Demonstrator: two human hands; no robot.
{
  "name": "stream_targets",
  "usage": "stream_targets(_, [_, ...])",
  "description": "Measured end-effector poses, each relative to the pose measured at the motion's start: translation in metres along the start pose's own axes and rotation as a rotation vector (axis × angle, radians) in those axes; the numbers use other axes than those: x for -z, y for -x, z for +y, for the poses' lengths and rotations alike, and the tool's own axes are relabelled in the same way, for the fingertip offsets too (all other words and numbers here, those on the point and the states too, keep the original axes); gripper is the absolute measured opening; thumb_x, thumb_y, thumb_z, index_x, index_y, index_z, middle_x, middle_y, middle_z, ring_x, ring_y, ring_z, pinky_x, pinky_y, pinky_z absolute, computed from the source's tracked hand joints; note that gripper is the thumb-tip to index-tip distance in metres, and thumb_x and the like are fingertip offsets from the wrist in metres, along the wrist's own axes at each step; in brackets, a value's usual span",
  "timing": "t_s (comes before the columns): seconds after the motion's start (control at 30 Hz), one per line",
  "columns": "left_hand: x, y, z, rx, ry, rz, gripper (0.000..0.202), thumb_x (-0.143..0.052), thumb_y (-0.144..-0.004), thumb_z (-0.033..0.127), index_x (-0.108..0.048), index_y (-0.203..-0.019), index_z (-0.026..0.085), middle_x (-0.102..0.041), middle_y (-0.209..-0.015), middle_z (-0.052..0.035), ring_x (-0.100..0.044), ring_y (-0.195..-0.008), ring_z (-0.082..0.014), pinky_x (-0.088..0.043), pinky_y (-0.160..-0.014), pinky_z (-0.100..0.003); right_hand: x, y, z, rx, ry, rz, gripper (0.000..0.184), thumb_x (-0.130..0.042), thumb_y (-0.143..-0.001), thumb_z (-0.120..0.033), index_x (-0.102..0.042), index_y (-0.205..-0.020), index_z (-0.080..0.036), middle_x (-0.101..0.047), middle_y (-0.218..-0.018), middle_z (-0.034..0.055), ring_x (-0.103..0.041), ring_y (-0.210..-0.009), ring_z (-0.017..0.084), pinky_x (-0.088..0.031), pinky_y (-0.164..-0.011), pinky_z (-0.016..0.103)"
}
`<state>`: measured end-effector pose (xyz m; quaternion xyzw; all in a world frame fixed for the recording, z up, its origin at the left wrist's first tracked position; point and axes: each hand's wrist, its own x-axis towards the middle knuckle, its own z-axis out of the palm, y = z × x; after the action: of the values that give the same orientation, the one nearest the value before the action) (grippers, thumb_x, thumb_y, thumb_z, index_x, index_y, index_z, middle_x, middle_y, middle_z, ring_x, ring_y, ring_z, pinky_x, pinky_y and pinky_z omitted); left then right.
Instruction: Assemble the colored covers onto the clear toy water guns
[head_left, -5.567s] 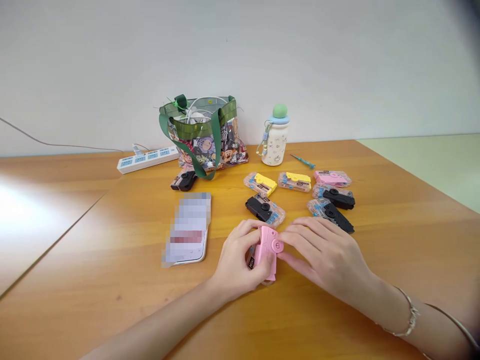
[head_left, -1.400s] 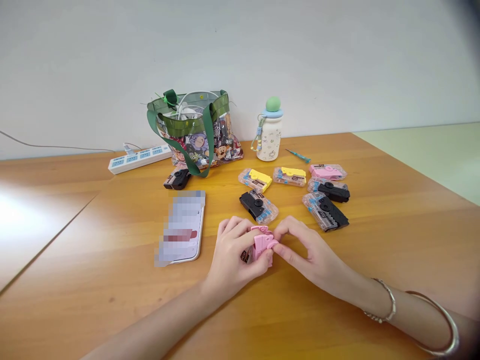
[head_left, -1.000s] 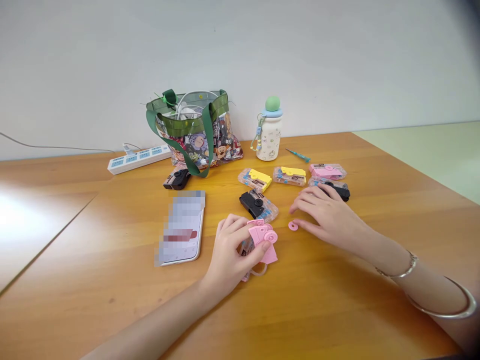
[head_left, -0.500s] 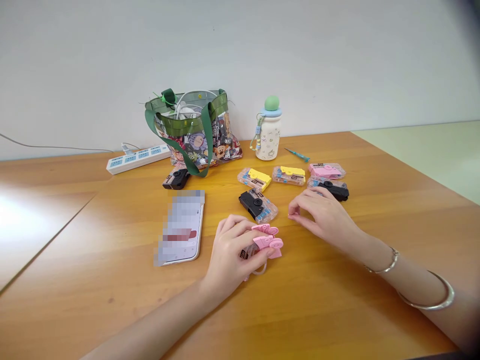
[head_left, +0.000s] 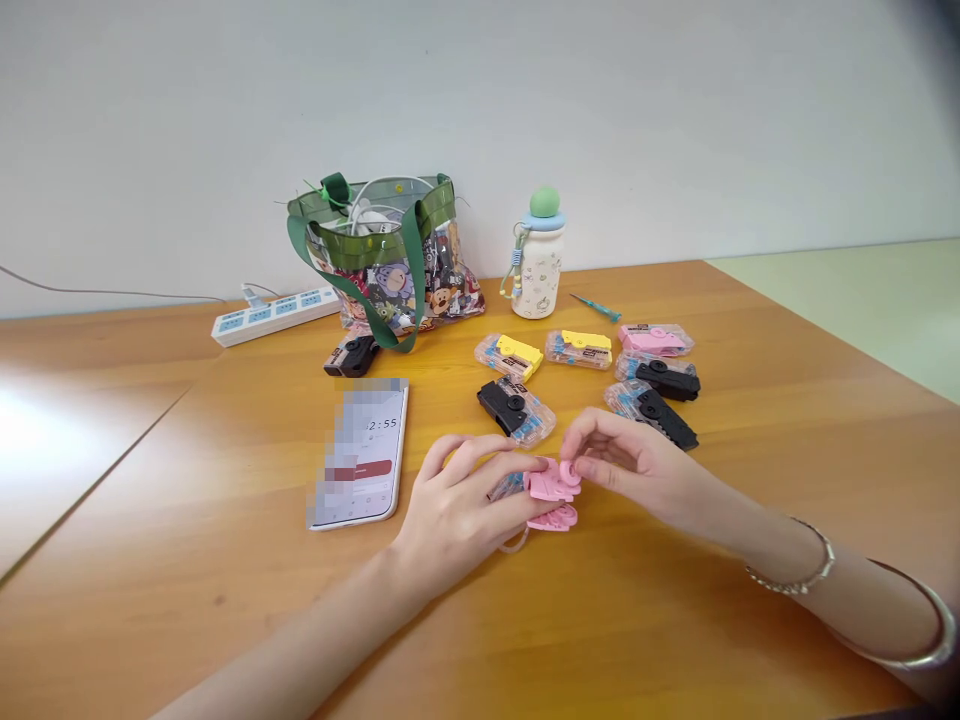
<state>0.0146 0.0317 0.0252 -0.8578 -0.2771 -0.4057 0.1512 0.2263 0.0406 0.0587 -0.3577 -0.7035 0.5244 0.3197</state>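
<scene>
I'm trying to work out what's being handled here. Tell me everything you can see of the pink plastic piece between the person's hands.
The pink plastic piece looks smooth and opaque, with a raised round knob at its upper right. The left hand holds it from the left, fingers lying across it, while the right hand touches the knob. It sits just above the table, overlapping a clear plastic case, with a second pink part directly below it.

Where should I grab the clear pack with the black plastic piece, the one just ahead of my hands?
I'd pinch the clear pack by its long edges, coming from above on the far side. It lies flat on the wooden table, and its rim stands free around the black piece. Your left hand and right hand crowd the near side at the pink parts.
</scene>
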Motion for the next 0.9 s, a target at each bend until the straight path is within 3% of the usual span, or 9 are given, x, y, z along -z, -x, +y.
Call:
stream_targets(0.3, [0.006,-0.002,-0.006,-0.106,-0.048,-0.041,0.017,-0.062,-0.078,0.013,-0.060,-0.067,0.026,-0.073,-0.097,0.0082,-0.057,-0.094,-0.0154,-0.037,-0.078,-0.031,0.001,0.002,-0.002,0.012,-0.106,-0.100,0.015,-0.050,-0.092,-0.028,-0.059,-0.083,-0.019,-0.059,-0.081,0.0001,-0.056,-0.079,0.012,-0.044,-0.073,0.027])
stream_targets(0.73, [0.010,-0.004,-0.004,-0.172,-0.102,-0.038,0.017,-0.060,-0.086,0.026,-0.061,-0.070,0.029,-0.073,-0.094,0.0108,-0.057,-0.092,-0.0136,-0.036,-0.084,-0.031,-0.009,0.004,0.003,0.011,0.019,0.024,0.003,-0.055,-0.088,-0.024,-0.056,-0.089,-0.020,-0.057,-0.089,0.0001,-0.054,-0.082,0.013,-0.043,-0.074,0.027])
stream_targets(0.9, [0.010,-0.004,-0.005,-0.213,-0.152,-0.017,0.014,-0.063,-0.085,0.032,-0.063,-0.071,0.031,-0.073,-0.094,0.0122,-0.056,-0.092,-0.0124,-0.035,-0.084,-0.030,-0.009,0.005,0.000,-0.076,-0.006,0.006,0.010,-0.055,-0.089,-0.030,-0.054,-0.086,-0.020,-0.057,-0.083,-0.0010,-0.054,-0.077,0.012,-0.043,-0.071,0.026])
